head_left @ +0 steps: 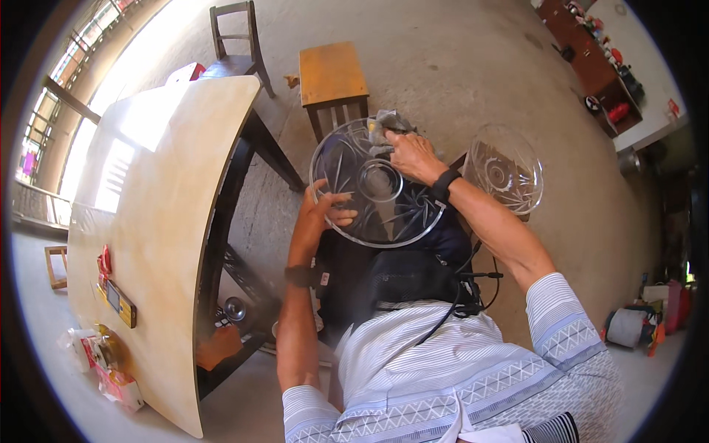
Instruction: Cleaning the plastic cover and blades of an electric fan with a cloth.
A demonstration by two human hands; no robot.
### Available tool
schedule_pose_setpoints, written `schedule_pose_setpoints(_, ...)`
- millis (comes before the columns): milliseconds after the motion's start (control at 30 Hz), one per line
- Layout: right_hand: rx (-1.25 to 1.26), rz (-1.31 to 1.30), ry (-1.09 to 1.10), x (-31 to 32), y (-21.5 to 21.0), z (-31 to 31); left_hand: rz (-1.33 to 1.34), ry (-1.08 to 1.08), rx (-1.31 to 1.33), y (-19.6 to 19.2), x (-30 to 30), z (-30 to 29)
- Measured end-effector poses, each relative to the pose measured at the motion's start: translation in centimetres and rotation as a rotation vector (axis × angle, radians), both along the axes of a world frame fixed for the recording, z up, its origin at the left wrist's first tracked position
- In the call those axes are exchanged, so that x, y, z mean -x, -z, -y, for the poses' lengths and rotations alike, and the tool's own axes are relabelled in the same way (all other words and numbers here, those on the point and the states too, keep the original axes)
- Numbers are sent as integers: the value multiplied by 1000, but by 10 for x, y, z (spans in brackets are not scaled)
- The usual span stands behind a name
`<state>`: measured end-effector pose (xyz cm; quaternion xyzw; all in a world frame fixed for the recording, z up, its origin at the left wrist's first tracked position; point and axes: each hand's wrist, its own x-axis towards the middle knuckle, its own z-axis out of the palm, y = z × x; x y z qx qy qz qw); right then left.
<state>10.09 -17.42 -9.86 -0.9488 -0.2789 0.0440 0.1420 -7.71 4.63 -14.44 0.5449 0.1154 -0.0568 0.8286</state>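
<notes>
A large round clear glass plate [410,214] with a cut pattern is held tilted above my lap. My left hand [325,207] grips its left rim, the fingers showing through or over the glass. At the far rim, my right hand [415,156] presses a crumpled grey cloth [382,127] against the plate. A second clear patterned glass dish [493,173] rests to the right of my right wrist, on a low support that is mostly hidden. Both wrists wear dark bands.
On my left stands a pale-topped table [162,244] bearing a yellow-and-black handheld device [120,303] and several packets [111,369]. Ahead are an orange-brown wooden stool [332,74] and a dark chair [235,37]. A reddish cabinet [580,59] lines the far right wall. A grey drum-shaped thing [626,328] sits at right.
</notes>
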Motion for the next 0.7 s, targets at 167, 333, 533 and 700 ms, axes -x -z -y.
schedule_pose_setpoints(167,-85,10,-149,21,7,-44,-16,-26,-3,2,2,-1)
schedule_pose_setpoints(333,-165,-79,-513,77,-3,-66,-17,6,56,6,5,-9)
schedule_pose_setpoints(533,-35,-274,-810,93,-21,7,-78,-73,17,-1,7,-5)
schedule_pose_setpoints(700,-72,-274,-883,87,-21,30,-89,-13,12,-6,1,-4)
